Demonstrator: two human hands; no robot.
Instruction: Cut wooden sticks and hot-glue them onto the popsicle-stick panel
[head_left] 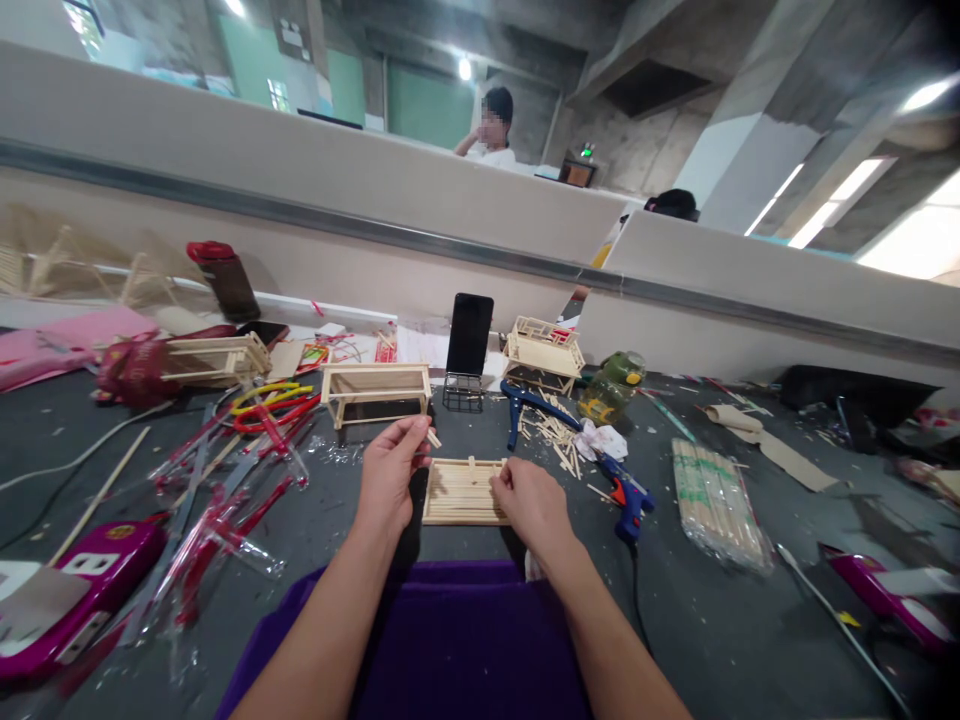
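A small rectangular panel of thin wooden sticks [459, 502] lies on the dark table in front of me, with a short wooden piece standing up near its far edge. Just left of it, my left hand [390, 470] pinches short wooden sticks [433, 438] between thumb and fingertips. My right hand [531, 498] is closed at the panel's right end, its curled fingers over the edge; what they grip is hidden. Behind the left hand stands a small wooden stick frame model [375, 382].
A phone [470, 335] on a wire stand and a miniature wooden bench [544, 352] are at the back. Blue pliers [517, 405], scattered stick offcuts [559, 440], a blue glue gun [634, 500] and bagged sticks [712, 495] lie right. Red plastic packaging [217, 530] is left.
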